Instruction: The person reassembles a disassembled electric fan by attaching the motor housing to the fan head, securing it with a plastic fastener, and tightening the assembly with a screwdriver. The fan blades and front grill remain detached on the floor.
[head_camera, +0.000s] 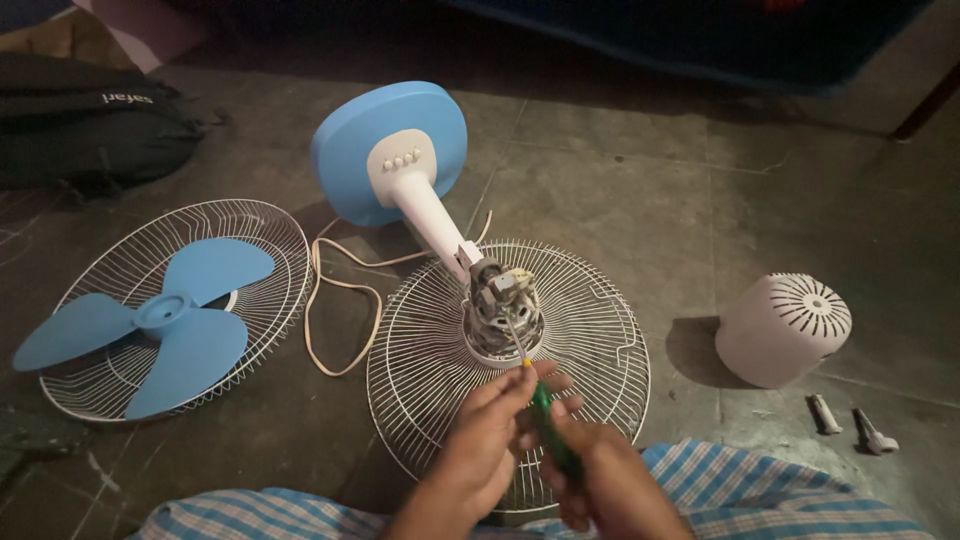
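Note:
A table fan lies face down on the floor, its bare motor (500, 305) exposed above the rear wire guard (420, 370). Its white neck runs up to the round blue base (390, 150). A green-handled screwdriver (545, 420) points its shaft into the motor. My right hand (600, 480) grips the handle low down. My left hand (490, 435) pinches the handle's upper end near the shaft.
The front wire guard (270, 250) lies at left with the blue fan blade (150, 325) in it. A cream power cord (325, 300) loops between the guards. A white motor cover (780, 330) and two small white parts (850, 420) lie at right. A black bag (90, 125) sits far left.

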